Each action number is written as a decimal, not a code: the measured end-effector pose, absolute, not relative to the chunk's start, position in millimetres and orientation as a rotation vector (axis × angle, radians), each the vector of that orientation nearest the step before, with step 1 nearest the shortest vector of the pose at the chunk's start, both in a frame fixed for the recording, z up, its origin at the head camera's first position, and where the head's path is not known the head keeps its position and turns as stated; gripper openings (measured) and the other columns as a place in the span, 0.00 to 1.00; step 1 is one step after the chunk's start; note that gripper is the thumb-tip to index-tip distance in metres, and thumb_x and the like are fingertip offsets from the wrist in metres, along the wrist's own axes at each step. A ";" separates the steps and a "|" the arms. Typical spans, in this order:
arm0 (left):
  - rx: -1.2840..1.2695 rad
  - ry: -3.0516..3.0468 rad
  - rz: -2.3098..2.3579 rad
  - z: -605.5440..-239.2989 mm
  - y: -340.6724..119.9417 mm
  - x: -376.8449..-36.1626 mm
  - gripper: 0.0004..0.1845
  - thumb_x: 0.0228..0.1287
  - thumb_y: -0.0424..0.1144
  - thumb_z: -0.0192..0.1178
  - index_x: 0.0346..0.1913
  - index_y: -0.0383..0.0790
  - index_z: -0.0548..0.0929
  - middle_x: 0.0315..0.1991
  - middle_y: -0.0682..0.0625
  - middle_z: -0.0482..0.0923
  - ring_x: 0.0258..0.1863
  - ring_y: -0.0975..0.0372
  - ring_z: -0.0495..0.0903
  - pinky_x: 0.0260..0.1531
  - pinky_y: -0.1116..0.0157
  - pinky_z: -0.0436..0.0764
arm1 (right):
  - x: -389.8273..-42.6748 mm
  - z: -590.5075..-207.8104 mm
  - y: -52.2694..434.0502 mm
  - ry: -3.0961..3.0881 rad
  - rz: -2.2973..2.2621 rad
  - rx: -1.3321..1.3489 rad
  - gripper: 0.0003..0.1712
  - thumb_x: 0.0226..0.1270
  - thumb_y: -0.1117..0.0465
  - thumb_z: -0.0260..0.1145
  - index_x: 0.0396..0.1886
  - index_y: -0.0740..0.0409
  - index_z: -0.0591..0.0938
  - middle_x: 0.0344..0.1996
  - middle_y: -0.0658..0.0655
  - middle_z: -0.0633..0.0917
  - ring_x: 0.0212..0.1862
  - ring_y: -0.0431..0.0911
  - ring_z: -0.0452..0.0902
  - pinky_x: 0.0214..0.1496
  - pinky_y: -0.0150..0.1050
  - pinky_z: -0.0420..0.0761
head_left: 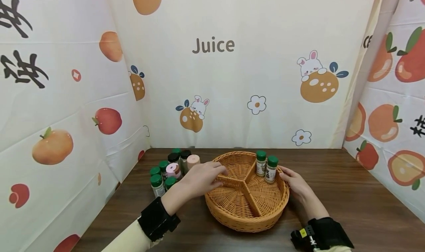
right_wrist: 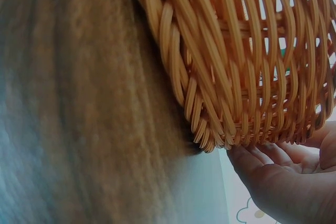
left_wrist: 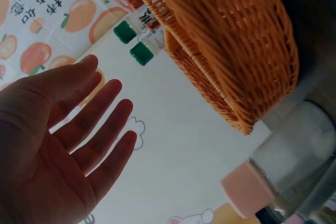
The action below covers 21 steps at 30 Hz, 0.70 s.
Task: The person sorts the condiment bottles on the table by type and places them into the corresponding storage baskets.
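Observation:
A round wicker basket (head_left: 247, 228) with three compartments stands on the table. Two small spice jars with green lids, one of them a labelled jar (head_left: 271, 169), stand in its right compartment. My left hand (head_left: 203, 178) hovers over the basket's left rim, its fingers relaxed and apart; the left wrist view shows the palm (left_wrist: 55, 166) holding nothing. At the opposite side my right hand (head_left: 297, 185) holds the basket's rim beside the jars. In the right wrist view, that hand's fingers (right_wrist: 249, 163) lie against the woven outer wall (right_wrist: 252, 66), with the thumb near the rim.
Left of the basket several jars with green, black and pink lids crowd together, among them a jar with a pale pink lid (head_left: 193, 160) and a green-lidded jar (head_left: 157, 183). Printed cloth (head_left: 225, 78) walls the dark wooden table (head_left: 327, 185) at the back and sides.

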<state>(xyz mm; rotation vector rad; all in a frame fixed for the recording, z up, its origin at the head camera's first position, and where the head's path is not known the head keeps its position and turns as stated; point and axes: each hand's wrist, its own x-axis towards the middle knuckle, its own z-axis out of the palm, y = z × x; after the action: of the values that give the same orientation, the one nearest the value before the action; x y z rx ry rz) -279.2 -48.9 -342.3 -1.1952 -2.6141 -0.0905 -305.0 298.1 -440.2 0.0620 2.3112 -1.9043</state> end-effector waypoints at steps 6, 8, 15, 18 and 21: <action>-1.179 -2.633 -0.082 -347.5 -58.5 -275.7 0.13 0.64 0.47 0.68 0.50 0.53 0.83 0.45 0.56 0.82 0.36 0.68 0.80 0.28 0.75 0.75 | -304.5 -440.0 297.4 2.303 -1.909 0.061 0.32 0.84 0.60 0.39 0.79 0.67 0.46 0.77 0.74 0.49 0.78 0.65 0.47 0.74 0.50 0.66; -1.171 -2.643 -0.095 -348.7 -63.3 -274.7 0.13 0.65 0.48 0.68 0.50 0.52 0.83 0.45 0.56 0.83 0.39 0.67 0.81 0.30 0.74 0.77 | -304.4 -439.9 297.4 2.303 -1.908 0.060 0.32 0.84 0.60 0.39 0.79 0.67 0.46 0.77 0.74 0.49 0.78 0.65 0.47 0.74 0.49 0.67; -1.163 -2.652 -0.157 -354.9 -78.2 -272.1 0.11 0.65 0.46 0.67 0.48 0.53 0.83 0.45 0.57 0.83 0.35 0.69 0.80 0.28 0.74 0.77 | -304.1 -439.6 298.4 2.315 -1.905 0.081 0.32 0.83 0.60 0.40 0.79 0.68 0.47 0.77 0.74 0.48 0.79 0.66 0.45 0.78 0.58 0.57; -1.169 -2.660 -0.184 -359.6 -84.3 -270.7 0.09 0.65 0.45 0.67 0.47 0.54 0.83 0.46 0.58 0.83 0.32 0.71 0.77 0.28 0.74 0.76 | -303.6 -439.4 297.9 2.308 -1.909 0.080 0.32 0.83 0.60 0.40 0.79 0.68 0.47 0.78 0.74 0.48 0.79 0.66 0.44 0.78 0.59 0.55; -1.171 -2.670 -0.195 -364.4 -91.4 -269.6 0.10 0.64 0.44 0.69 0.46 0.54 0.83 0.46 0.57 0.83 0.31 0.72 0.74 0.29 0.74 0.75 | -303.2 -439.0 297.3 2.292 -1.918 0.074 0.32 0.83 0.60 0.40 0.79 0.68 0.47 0.78 0.74 0.47 0.79 0.66 0.43 0.78 0.59 0.54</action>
<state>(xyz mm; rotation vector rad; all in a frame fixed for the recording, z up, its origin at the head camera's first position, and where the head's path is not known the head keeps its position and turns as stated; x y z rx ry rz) -269.6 -91.4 -364.4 -1.1709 -2.6703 -0.1947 -303.2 297.3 -439.0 0.0742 2.2919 -1.9184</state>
